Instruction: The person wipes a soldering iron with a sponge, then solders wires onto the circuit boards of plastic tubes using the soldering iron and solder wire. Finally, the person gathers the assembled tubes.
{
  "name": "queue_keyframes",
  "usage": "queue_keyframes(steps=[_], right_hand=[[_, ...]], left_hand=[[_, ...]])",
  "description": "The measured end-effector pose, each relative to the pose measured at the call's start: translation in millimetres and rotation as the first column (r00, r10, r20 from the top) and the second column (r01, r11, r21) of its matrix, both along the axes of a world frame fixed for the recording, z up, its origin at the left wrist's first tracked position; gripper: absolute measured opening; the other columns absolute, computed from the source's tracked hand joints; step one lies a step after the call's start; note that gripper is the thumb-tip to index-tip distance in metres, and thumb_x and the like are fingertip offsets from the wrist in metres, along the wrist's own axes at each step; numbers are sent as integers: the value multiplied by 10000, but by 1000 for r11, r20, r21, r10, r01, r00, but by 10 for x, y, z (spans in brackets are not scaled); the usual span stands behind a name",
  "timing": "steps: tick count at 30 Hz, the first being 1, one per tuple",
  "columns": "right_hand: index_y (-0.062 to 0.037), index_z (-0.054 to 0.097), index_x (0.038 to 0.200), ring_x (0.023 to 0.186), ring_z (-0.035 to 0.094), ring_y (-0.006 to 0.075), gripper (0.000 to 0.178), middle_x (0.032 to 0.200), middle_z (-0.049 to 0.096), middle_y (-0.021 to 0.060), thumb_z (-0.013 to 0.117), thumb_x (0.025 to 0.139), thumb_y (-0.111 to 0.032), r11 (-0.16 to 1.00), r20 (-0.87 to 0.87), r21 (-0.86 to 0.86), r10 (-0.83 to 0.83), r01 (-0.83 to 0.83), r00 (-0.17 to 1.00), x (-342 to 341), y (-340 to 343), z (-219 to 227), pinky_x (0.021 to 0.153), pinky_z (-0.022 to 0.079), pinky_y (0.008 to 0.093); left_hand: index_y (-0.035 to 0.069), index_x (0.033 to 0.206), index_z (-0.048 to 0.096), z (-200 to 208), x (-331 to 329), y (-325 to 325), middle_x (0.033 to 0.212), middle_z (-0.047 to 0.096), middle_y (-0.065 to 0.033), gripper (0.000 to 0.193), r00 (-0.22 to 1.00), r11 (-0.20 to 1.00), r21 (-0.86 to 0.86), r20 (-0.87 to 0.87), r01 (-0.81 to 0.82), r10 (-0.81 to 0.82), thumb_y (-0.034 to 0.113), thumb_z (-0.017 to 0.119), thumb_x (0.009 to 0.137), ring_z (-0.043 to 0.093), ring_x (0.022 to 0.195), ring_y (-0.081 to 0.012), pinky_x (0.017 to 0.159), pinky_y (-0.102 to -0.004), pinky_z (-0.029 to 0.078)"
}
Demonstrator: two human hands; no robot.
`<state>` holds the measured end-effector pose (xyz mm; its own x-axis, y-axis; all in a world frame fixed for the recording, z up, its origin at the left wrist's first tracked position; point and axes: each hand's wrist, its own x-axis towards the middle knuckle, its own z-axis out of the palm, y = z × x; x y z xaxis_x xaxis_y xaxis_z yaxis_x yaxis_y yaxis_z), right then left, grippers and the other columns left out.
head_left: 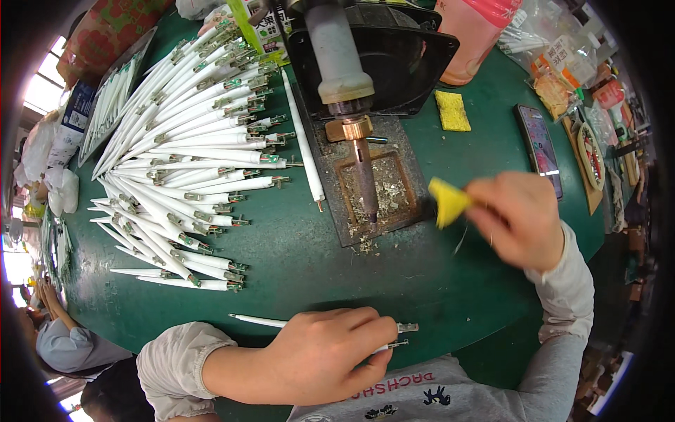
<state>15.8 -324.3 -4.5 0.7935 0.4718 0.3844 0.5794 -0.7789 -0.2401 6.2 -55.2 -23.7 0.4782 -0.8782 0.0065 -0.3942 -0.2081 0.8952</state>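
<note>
My left hand [309,362] is closed around a white tapered pen-like stick [259,321] near the table's front edge. Its thin tip points left, and a metal end shows right of my fingers. A second thin metal-tipped end juts out below it; whether it belongs to another stick is hidden by the hand. My right hand [517,219] pinches a folded yellow sponge [450,202], slightly blurred, to the right of the soldering iron [364,176]. The iron points straight down over a metal tray [344,228] of solder crumbs.
Many similar white sticks [204,148] lie fanned out at left, and one [302,141] lies along the tray's base. Behind the iron stands a black fan [401,63]. Another yellow sponge [452,111], a phone [538,144] and a pink container [471,42] are at right.
</note>
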Motion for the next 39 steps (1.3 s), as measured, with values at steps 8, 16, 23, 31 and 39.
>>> queue_keyframes(steps=[8, 16, 23, 31, 39], right_hand=[[12, 603, 873, 430, 381, 125, 366, 559, 378, -14, 661, 522, -74, 966, 245, -179, 228, -188, 942, -37, 548, 250, 374, 276, 252], [-48, 579, 754, 459, 466, 120, 156, 559, 443, -5, 645, 626, -107, 945, 134, -269, 229, -187, 964, -11, 582, 186, 377, 333, 254], [-28, 584, 732, 370, 423, 191, 102, 455, 447, 58, 643, 716, -109, 983, -518, 117, -63, 144, 853, 233, 477, 260, 392, 320, 314], [-17, 588, 774, 390, 318, 40, 90, 433, 366, -23, 654, 728, -57, 953, -640, 275, 81, 129, 764, 254, 523, 331, 391, 216, 250], [-43, 572, 809, 384, 439, 211, 210, 453, 415, 43, 713, 663, -98, 983, -196, -112, -167, 147, 966, 186, 230, 130, 402, 314, 322]], left_hand=[[59, 835, 532, -40, -52, -2, 667, 498, -62, 149, 996, 998, -67, 87, -12, 18, 73, 628, 721, 521, 540, -239, 470, -336, 442], [56, 829, 516, -50, -75, 9, 661, 484, -65, 149, 996, 997, -79, 87, -2, 9, 68, 620, 723, 519, 545, -239, 474, -338, 440], [42, 810, 524, -47, -115, 35, 681, 491, -75, 136, 997, 997, -81, 71, 16, -10, 61, 622, 719, 535, 564, -234, 487, -336, 448], [32, 825, 537, 33, -99, 6, 701, 517, -73, 146, 997, 996, -80, 65, 47, -42, 58, 629, 715, 545, 563, -227, 499, -325, 459], [25, 853, 564, 212, -28, 0, 686, 504, -76, 132, 984, 985, -29, 61, 171, -169, 49, 617, 734, 540, 565, -224, 490, -318, 456]])
